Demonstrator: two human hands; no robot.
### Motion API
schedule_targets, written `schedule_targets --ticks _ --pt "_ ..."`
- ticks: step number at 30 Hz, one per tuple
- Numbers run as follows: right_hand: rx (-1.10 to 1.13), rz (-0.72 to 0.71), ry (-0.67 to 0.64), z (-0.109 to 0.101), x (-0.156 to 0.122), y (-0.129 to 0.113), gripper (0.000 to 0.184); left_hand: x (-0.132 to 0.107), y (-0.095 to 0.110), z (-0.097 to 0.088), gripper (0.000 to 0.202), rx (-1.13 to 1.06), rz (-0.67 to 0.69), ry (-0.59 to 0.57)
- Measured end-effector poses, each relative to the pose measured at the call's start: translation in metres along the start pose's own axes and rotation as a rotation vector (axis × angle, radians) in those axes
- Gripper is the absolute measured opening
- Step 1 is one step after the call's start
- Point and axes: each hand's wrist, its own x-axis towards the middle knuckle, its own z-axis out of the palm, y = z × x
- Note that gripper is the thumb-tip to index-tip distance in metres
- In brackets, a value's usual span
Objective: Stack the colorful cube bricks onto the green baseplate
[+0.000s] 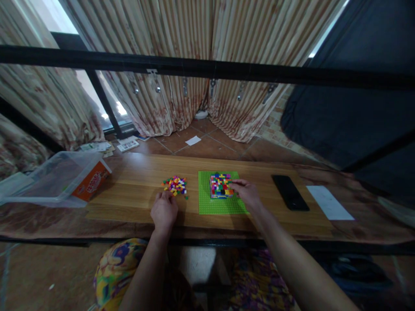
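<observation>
A block built of many small coloured toy bricks (221, 186) stands on a light green studded baseplate (204, 204). At its upper right edge is my right hand (245, 191), thumb and fingers pinched together against the bricks. Whatever lies between those fingertips is too small to make out. To the left, a pile of loose coloured bricks (177, 185) lies on the wooden board. My left hand (164, 210) rests at the pile's near edge with its fingers drawn together and pointing down. Its fingertips are partly hidden, and I cannot see whether they hold a brick.
A clear plastic tub (48, 177) with an orange label lies at the far left. Right of the baseplate are a black phone (290, 192) and a white sheet of paper (330, 203). A black metal bar (194, 67) crosses in front of the striped curtains (181, 34).
</observation>
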Motion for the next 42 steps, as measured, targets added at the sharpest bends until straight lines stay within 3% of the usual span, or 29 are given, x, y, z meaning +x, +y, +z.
schedule_targets --ticks 4,7,9,15,19,24,30,37,42 --pt "0.095 -0.018 0.057 -0.007 -0.005 0.001 0.039 -0.001 -0.001 -0.002 0.025 -0.028 -0.001 -0.008" --pt "0.19 -0.134 0.17 -0.012 -0.018 -0.001 0.037 -0.004 -0.002 -0.003 0.025 -0.069 0.009 -0.025" --pt "0.174 -0.232 0.169 -0.01 -0.032 -0.003 0.033 -0.005 -0.002 -0.003 0.024 -0.105 0.022 -0.031" --pt "-0.028 -0.407 -0.15 0.028 -0.079 0.004 0.022 -0.004 -0.006 0.002 0.022 -0.281 0.042 -0.065" --pt "-0.116 -0.458 -0.286 0.054 -0.094 0.015 0.02 -0.006 -0.008 0.004 0.021 -0.397 0.061 -0.065" --pt "-0.23 -0.496 -0.353 0.069 -0.097 0.022 0.02 -0.008 -0.011 0.0 0.021 -0.424 0.085 -0.045" --pt "-0.517 -0.661 -0.412 0.099 -0.089 0.027 0.019 -0.005 -0.016 -0.007 0.023 -0.14 -0.034 0.018" --pt "-0.81 -0.842 -0.458 0.151 -0.074 0.011 0.025 -0.004 -0.011 -0.006 0.023 -0.013 -0.031 -0.01" --pt "-0.984 -0.842 -0.46 0.165 -0.067 0.006 0.027 -0.002 -0.009 -0.005 0.023 -0.023 -0.041 -0.01"
